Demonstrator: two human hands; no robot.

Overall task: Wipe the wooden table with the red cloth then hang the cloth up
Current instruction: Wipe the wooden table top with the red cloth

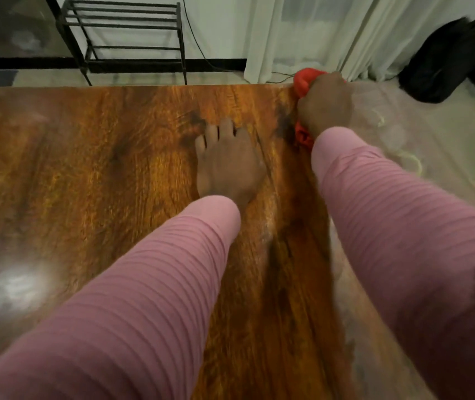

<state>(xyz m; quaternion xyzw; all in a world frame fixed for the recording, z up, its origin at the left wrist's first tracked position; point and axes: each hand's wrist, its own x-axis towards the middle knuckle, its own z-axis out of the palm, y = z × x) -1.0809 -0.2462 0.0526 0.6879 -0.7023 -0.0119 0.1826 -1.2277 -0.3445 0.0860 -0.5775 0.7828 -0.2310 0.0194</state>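
Note:
The wooden table (91, 174) fills most of the view, glossy brown with dark grain. My right hand (324, 106) is closed on the bunched red cloth (305, 79) at the table's far right corner, pressing it along the right edge. Cloth shows above and below the hand; the rest is hidden under it. My left hand (226, 163) lies flat on the tabletop with fingers spread, a little to the left of the right hand, holding nothing. Both arms wear pink ribbed sleeves.
A black metal rack (126, 33) stands on the floor beyond the table's far edge. White curtains (331, 33) hang at the back right, with a black bag (447, 59) beside them. Pale scraps (409, 166) lie on the floor to the right.

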